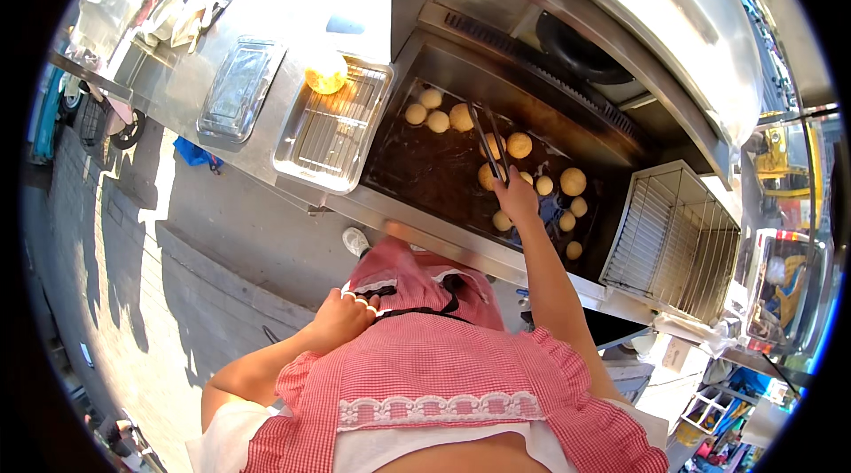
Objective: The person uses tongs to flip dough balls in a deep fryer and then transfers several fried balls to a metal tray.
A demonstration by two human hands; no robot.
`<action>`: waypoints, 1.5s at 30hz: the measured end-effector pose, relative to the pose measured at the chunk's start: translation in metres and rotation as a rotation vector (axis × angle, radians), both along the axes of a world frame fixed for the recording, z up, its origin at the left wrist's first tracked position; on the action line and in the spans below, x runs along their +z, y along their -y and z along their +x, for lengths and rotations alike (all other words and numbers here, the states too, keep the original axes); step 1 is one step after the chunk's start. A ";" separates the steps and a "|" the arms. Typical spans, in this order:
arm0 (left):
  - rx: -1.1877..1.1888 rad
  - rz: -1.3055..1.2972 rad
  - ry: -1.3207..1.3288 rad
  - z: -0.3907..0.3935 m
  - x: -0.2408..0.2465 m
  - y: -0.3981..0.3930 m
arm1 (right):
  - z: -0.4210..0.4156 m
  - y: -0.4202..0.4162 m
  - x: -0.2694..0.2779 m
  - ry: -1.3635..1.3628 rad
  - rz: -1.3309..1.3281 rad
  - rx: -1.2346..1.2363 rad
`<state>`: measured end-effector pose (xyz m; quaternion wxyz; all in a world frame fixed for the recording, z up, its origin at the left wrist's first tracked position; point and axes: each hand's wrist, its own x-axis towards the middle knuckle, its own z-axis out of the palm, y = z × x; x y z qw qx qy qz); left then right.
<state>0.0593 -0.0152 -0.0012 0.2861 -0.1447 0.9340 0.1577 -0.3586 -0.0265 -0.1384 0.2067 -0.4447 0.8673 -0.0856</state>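
My right hand [518, 199] grips a pair of metal tongs [483, 130], which reach over the deep fryer's dark oil [425, 170]. Several round dough balls float there, some larger and golden, others small and pale. One golden ball [492, 146] lies between or beneath the tongs' arms; whether they pinch it I cannot tell. A browned ball [519, 145] floats just right of them, and small pale balls [431, 98] cluster at the left end. My left hand [346, 317] rests at the waist of my red checked apron [425, 353], fingers curled by its black tie; whether it holds cloth is unclear.
Left of the fryer, a metal tray with a wire rack [332, 127] carries one large golden ball [326, 74]. Beside it lies a shiny metal tray [241, 87]. A wire-fronted rectangular container [675, 240] stands at the fryer's right end. A metal hood [638, 67] overhangs the back.
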 end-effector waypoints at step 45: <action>0.076 -0.011 0.014 0.001 0.000 -0.003 | 0.008 -0.080 0.024 0.809 0.250 -0.233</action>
